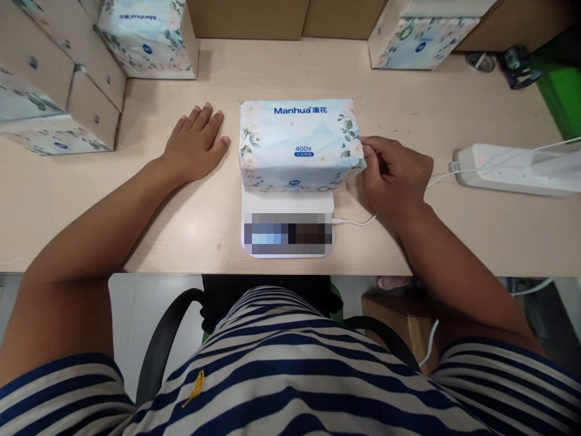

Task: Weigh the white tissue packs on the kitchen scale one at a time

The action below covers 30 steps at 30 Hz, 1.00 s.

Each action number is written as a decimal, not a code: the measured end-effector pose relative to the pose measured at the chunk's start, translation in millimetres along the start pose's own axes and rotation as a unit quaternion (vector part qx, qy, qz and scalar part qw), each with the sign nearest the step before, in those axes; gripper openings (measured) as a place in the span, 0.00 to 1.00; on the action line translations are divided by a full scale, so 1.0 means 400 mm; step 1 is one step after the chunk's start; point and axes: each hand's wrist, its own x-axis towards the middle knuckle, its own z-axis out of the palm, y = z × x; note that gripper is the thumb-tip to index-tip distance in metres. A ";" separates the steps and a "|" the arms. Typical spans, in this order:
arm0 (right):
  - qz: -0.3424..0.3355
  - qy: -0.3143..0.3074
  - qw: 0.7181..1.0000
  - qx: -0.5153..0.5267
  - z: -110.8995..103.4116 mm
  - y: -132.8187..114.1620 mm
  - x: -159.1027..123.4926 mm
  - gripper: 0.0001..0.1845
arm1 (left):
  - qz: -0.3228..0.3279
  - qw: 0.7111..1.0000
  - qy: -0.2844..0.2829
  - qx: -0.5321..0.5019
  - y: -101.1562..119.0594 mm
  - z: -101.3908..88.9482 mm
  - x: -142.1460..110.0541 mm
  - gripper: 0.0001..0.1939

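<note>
A pack of tissues [297, 136] with a floral print and "Manhua" lettering rests on a white device [290, 203] that looks like a small digital scale, its display blurred out. My right hand [397, 175] is closed at the pack's right end, thumb and forefinger pinching its edge. Left of the pack, my left hand [194, 145] lies flat on the table with fingers spread, apart from the pack and holding nothing. The pack covers most of the device's upper part. A white cable [358, 222] runs from the device's right side toward my right wrist.
Several more tissue packs [93, 115] are stacked at the left, with another pack [145, 42] at the back left and others [422, 45] at the back right. A white power strip [512, 169] lies on the right. The table's front edge is close to my body.
</note>
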 end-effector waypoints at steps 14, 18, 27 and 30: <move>-0.006 0.042 0.998 0.046 0.029 0.018 -0.003 0.24 | -0.024 1.000 0.017 -0.007 0.012 -0.001 -0.002 0.42; -0.034 0.109 0.987 0.112 0.008 -0.005 -0.018 0.30 | -0.021 0.999 0.050 -0.002 0.015 0.018 -0.004 0.38; -0.131 -0.261 0.956 0.029 -0.096 -0.044 0.168 0.56 | -0.042 0.994 0.089 -0.039 0.014 0.038 -0.037 0.35; -0.118 -0.424 0.898 0.010 -0.086 -0.148 0.246 0.75 | -0.040 0.994 0.095 -0.046 0.002 0.049 -0.048 0.35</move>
